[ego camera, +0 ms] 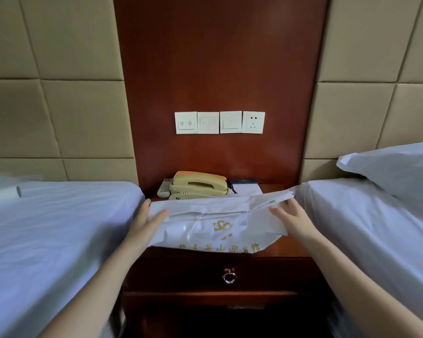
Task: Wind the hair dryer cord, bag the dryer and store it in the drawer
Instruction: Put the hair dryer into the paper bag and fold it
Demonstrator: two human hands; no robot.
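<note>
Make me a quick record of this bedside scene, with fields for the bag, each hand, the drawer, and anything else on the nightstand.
bag: white bag with gold print, lying on the nightstand top
bag contents: cannot tell
left hand: fingers straight, resting on the bag's left end
right hand: at the bag's right end, grip unclear
drawer: closed, ring pull untouched
behind bag: beige telephone
wall: socket, nothing plugged in

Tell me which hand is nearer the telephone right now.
Left. The left hand lies on the white bag just below the left end of the telephone; the right hand touches the bag's right side, farther off.
</note>
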